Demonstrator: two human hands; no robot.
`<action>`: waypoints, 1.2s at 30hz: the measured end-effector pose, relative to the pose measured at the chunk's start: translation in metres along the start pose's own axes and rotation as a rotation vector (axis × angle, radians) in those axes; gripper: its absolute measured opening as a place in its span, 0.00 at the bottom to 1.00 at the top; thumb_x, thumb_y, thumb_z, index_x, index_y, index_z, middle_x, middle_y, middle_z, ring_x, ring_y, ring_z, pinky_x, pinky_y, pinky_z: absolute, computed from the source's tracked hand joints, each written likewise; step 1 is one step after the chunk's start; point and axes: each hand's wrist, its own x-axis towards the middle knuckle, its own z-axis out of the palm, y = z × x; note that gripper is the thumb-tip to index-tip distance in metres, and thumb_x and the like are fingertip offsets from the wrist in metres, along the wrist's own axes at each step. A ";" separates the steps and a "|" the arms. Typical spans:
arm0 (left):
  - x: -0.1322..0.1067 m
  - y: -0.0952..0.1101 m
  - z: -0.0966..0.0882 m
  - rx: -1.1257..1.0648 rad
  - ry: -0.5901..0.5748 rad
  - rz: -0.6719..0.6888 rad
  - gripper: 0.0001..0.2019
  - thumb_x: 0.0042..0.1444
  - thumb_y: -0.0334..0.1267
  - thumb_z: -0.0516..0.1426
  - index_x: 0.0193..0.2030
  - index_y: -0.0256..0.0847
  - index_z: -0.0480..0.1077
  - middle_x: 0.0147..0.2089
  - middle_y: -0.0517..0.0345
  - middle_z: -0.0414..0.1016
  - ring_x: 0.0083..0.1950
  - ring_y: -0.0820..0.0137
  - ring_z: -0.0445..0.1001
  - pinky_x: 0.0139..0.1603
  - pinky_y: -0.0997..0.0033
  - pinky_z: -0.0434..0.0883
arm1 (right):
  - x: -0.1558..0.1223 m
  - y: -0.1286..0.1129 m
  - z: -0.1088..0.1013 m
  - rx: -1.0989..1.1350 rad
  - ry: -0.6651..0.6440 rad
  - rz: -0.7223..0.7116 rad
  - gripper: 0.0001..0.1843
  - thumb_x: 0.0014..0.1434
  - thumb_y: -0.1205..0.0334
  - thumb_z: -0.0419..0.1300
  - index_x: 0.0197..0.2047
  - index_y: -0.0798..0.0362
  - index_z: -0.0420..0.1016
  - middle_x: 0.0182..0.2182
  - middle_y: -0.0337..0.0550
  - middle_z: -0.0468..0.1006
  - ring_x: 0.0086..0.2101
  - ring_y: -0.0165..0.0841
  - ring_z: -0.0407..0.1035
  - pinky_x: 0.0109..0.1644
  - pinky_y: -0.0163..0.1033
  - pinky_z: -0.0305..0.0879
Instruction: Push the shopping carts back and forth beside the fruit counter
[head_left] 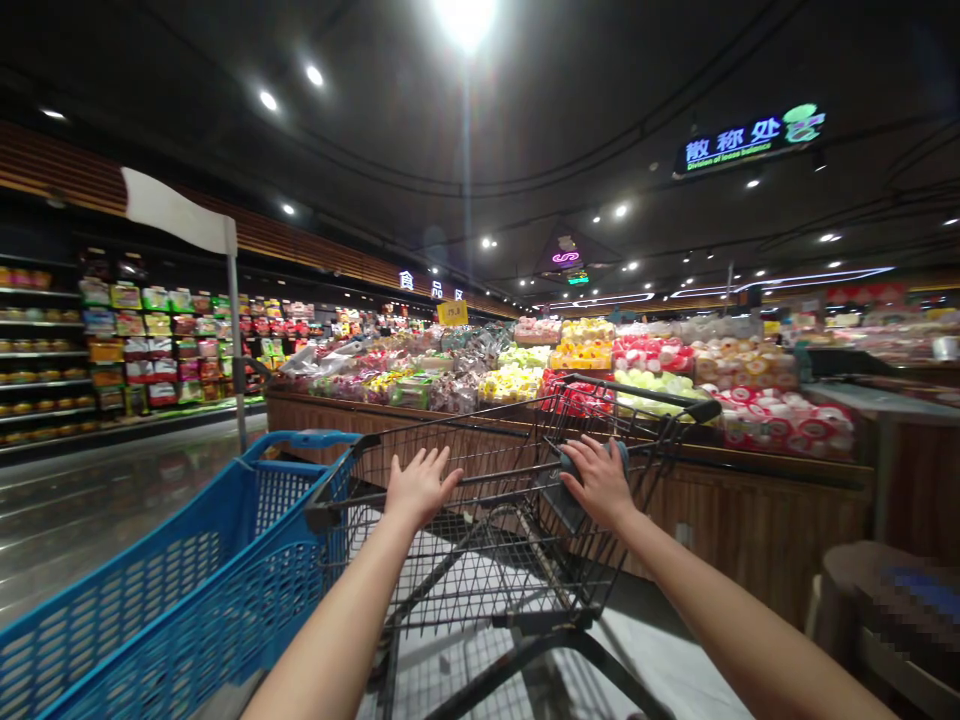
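Head view: left hand [420,487] flat, fingers spread, atop cart handle [510,477] mid-frame; right hand [600,482] curled round it, spaced apart for steering.

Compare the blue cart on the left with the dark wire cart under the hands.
The blue cart has plastic lattice walls; the wire cart is dark metal mesh. No hand touches the blue cart; the wire cart has the left hand lying open on its handle bar and the right hand curled around it. Both are open-topped carts facing the wooden display counter.
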 end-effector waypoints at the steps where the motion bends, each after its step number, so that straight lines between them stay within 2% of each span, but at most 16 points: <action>1: -0.001 0.000 -0.001 -0.001 -0.003 -0.002 0.35 0.63 0.64 0.35 0.71 0.52 0.53 0.71 0.53 0.58 0.73 0.55 0.52 0.68 0.32 0.42 | 0.001 -0.006 0.001 0.013 -0.002 -0.005 0.24 0.67 0.45 0.47 0.61 0.44 0.67 0.57 0.42 0.73 0.61 0.43 0.58 0.68 0.62 0.32; 4: -0.002 0.000 -0.002 0.004 -0.007 -0.004 0.35 0.63 0.64 0.35 0.71 0.52 0.51 0.71 0.54 0.57 0.73 0.56 0.52 0.68 0.32 0.43 | 0.000 -0.013 0.006 0.023 0.019 0.000 0.23 0.68 0.48 0.47 0.61 0.44 0.66 0.58 0.42 0.72 0.62 0.41 0.57 0.69 0.60 0.31; 7: -0.004 -0.001 -0.004 0.007 -0.011 0.002 0.35 0.63 0.64 0.35 0.72 0.51 0.49 0.71 0.53 0.56 0.73 0.56 0.51 0.67 0.32 0.44 | -0.004 -0.003 0.009 -0.001 0.039 -0.043 0.24 0.67 0.50 0.49 0.63 0.46 0.64 0.61 0.44 0.69 0.63 0.41 0.56 0.70 0.58 0.33; 10: -0.005 -0.002 -0.005 0.007 -0.009 0.009 0.35 0.63 0.64 0.35 0.72 0.51 0.49 0.71 0.53 0.57 0.73 0.56 0.51 0.68 0.33 0.44 | -0.010 0.024 0.009 -0.037 0.043 -0.071 0.25 0.66 0.51 0.50 0.64 0.47 0.64 0.61 0.45 0.68 0.63 0.41 0.56 0.70 0.56 0.35; 15: -0.005 -0.001 -0.002 0.011 0.008 0.017 0.34 0.64 0.63 0.36 0.72 0.53 0.50 0.70 0.54 0.58 0.73 0.56 0.52 0.68 0.34 0.44 | -0.024 0.083 0.003 -0.115 0.060 0.039 0.26 0.65 0.51 0.49 0.64 0.49 0.63 0.60 0.47 0.68 0.63 0.43 0.56 0.69 0.58 0.38; 18: -0.004 0.000 0.000 0.000 0.019 0.021 0.33 0.64 0.63 0.36 0.71 0.52 0.50 0.70 0.54 0.58 0.72 0.56 0.52 0.68 0.34 0.42 | -0.028 0.099 0.002 -0.135 0.042 0.069 0.26 0.65 0.49 0.49 0.63 0.51 0.63 0.60 0.48 0.68 0.63 0.43 0.55 0.69 0.58 0.38; 21: -0.003 0.001 0.001 -0.006 0.014 0.013 0.34 0.64 0.63 0.36 0.71 0.52 0.51 0.70 0.54 0.59 0.72 0.56 0.52 0.68 0.33 0.42 | -0.027 0.089 0.006 -0.137 0.065 0.133 0.27 0.65 0.48 0.48 0.63 0.52 0.63 0.60 0.48 0.68 0.63 0.45 0.52 0.69 0.61 0.37; 24: -0.001 0.002 0.001 -0.009 0.007 0.004 0.34 0.63 0.64 0.36 0.71 0.53 0.52 0.70 0.54 0.60 0.72 0.55 0.53 0.68 0.33 0.42 | -0.024 0.062 0.010 -0.117 0.095 0.171 0.28 0.65 0.47 0.48 0.63 0.52 0.62 0.61 0.49 0.66 0.64 0.47 0.49 0.68 0.63 0.37; 30: -0.002 0.001 0.001 -0.015 0.001 -0.006 0.35 0.63 0.65 0.36 0.70 0.51 0.53 0.69 0.54 0.60 0.72 0.55 0.54 0.67 0.31 0.42 | -0.016 0.010 0.011 -0.046 0.058 0.064 0.31 0.63 0.43 0.51 0.64 0.50 0.61 0.60 0.48 0.67 0.65 0.47 0.49 0.69 0.62 0.30; 33: -0.003 0.001 -0.001 -0.006 0.005 -0.004 0.35 0.63 0.64 0.36 0.71 0.51 0.52 0.69 0.54 0.61 0.72 0.55 0.54 0.68 0.32 0.42 | -0.014 0.005 0.010 -0.036 0.052 0.040 0.29 0.64 0.44 0.51 0.63 0.49 0.62 0.59 0.48 0.68 0.64 0.45 0.51 0.70 0.60 0.30; 36: -0.005 0.000 -0.002 0.002 0.002 -0.003 0.35 0.63 0.64 0.37 0.71 0.51 0.50 0.68 0.54 0.62 0.72 0.54 0.54 0.68 0.32 0.43 | -0.016 0.024 0.008 -0.040 0.034 -0.018 0.27 0.65 0.47 0.50 0.63 0.48 0.62 0.59 0.46 0.68 0.63 0.42 0.54 0.70 0.56 0.34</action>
